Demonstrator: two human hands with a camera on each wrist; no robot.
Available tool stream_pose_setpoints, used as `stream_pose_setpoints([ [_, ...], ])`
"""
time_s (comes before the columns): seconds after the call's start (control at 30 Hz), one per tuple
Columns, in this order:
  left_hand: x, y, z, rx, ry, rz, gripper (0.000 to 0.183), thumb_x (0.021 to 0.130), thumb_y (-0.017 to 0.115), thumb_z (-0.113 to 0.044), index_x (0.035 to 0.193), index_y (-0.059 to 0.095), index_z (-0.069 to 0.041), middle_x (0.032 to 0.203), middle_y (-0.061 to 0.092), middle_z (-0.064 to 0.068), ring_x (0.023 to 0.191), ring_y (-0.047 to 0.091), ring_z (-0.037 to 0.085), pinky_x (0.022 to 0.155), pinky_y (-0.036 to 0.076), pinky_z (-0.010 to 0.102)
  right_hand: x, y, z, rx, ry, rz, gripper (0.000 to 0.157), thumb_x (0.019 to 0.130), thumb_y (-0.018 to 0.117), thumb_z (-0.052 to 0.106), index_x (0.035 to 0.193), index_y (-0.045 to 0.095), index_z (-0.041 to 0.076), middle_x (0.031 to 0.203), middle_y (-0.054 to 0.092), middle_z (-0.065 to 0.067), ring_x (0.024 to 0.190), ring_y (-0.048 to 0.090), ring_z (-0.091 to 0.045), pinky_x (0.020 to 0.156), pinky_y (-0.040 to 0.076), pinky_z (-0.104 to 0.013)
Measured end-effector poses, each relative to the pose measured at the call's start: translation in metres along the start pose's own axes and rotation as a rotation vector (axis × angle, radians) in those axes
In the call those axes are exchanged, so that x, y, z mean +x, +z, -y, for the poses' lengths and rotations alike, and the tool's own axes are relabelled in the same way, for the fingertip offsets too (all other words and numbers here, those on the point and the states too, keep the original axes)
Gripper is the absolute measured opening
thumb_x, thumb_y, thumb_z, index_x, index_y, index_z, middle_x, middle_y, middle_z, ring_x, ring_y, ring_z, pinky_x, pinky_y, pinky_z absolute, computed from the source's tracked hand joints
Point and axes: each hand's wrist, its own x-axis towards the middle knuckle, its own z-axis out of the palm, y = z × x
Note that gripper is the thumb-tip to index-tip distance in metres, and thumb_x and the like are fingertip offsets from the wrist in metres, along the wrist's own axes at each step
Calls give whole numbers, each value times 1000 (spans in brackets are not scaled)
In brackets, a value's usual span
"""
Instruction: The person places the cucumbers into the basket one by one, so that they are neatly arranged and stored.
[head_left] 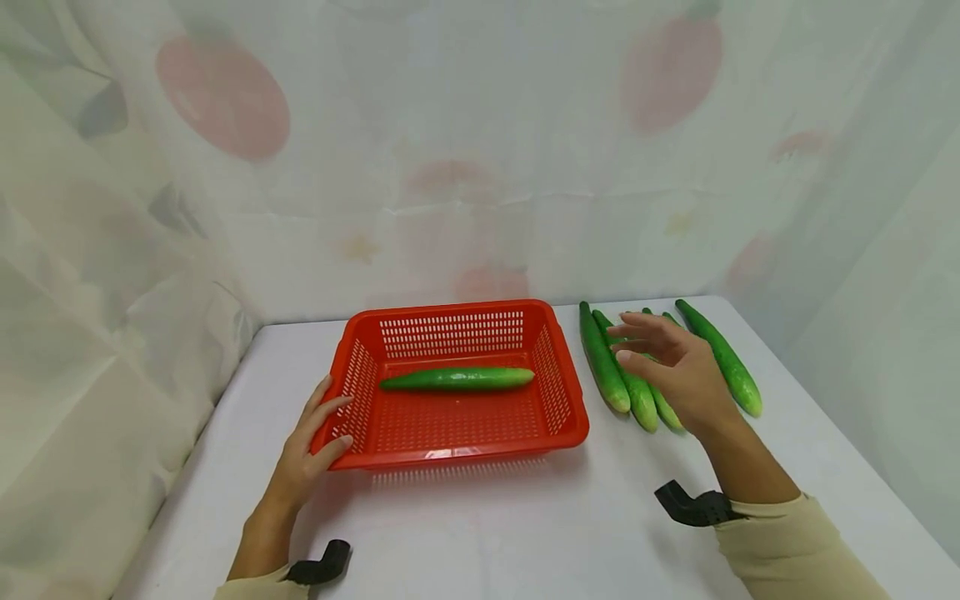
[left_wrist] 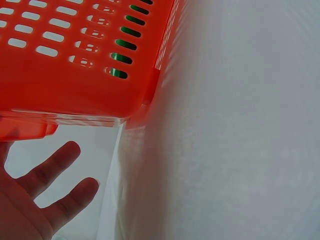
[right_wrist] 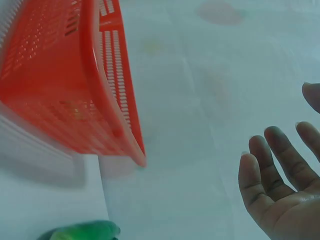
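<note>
A red plastic basket (head_left: pixel 457 454) with slotted walls stands on the table, and one cucumber (head_left: pixel 457 379) lies lengthwise inside it. My left hand (head_left: pixel 303 454) rests at the basket's left rim, thumb and a finger reaching over the edge. In the left wrist view, two of its fingers (left_wrist: pixel 72 200) are spread straight outside the basket wall. To the right, my right hand (head_left: pixel 678 367) hovers above loose cucumbers (head_left: pixel 606 367), fingers relaxed and apart from the thumb, with nothing held. It partly hides several of them. Another cucumber (head_left: pixel 723 358) lies farther right.
The white table (head_left: pixel 480 533) ends at a pale patterned curtain (head_left: pixel 480 225) behind the basket. More curtain hangs along the left side (head_left: pixel 97 333) and the right side (head_left: pixel 885 333). In the right wrist view, a green cucumber end (right_wrist: pixel 85 231) shows below the basket.
</note>
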Motion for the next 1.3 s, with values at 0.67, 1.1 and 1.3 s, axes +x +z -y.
stream_pose_setpoints([
  [0.67, -1, -1, -3, 1, -10, 3, 49, 86, 61, -14, 135, 54, -8, 158, 18, 2, 138, 24, 30, 93, 30, 15, -23, -59, -2, 126, -59, -202, 46, 89, 59, -11, 134, 53, -1, 119, 64, -6, 108, 59, -18, 85, 46, -20],
  [1.1, -1, 0, -5, -3, -24, 6, 51, 85, 61, -13, 135, 53, -10, 158, 18, 0, 136, 26, 30, 92, 35, 21, -32, -97, -36, 41, 0, -416, 44, 90, 63, -3, 133, 55, 2, 118, 63, -2, 110, 54, -16, 85, 41, -14],
  [1.3, -1, 0, -3, -8, -24, 6, 50, 85, 61, -13, 135, 53, -9, 158, 18, 1, 136, 26, 32, 92, 34, 20, -37, -109, -49, -47, 122, -471, 48, 91, 66, 6, 137, 54, 11, 122, 60, 1, 112, 51, -14, 87, 39, -12],
])
